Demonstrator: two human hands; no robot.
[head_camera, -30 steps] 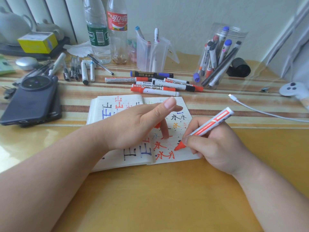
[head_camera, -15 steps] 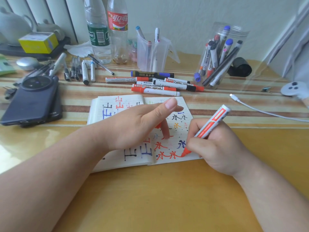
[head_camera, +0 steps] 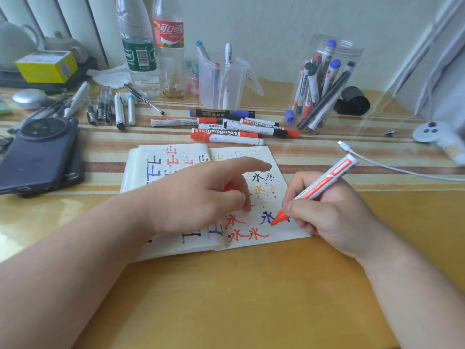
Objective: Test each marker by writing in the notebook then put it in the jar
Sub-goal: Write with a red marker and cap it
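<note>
Right hand (head_camera: 332, 217) grips the red marker (head_camera: 319, 187) in a writing hold, thumb and fingers curled round the barrel, tip down on the right page of the notebook (head_camera: 254, 153), just beside a blue character. Left hand (head_camera: 198, 200) rests on the notebook, index finger straight, the other fingers curled over a small red cap (head_camera: 230, 187), one fingertip pressing the page. The jar (head_camera: 324, 79) stands well apart at back right, already holding several markers. Risks, as judged: a red stroke running into the blue character would muddy the test mark; the heel of the right hand sits near the red characters below and may smear wet ink; lifting the left hand would let the page shift mid-stroke. The reach to the jar crosses the white cable (head_camera: 377, 165) and the loose markers (head_camera: 239, 132); forgetting the cap would leave a wet tip among the stored ones.
</note>
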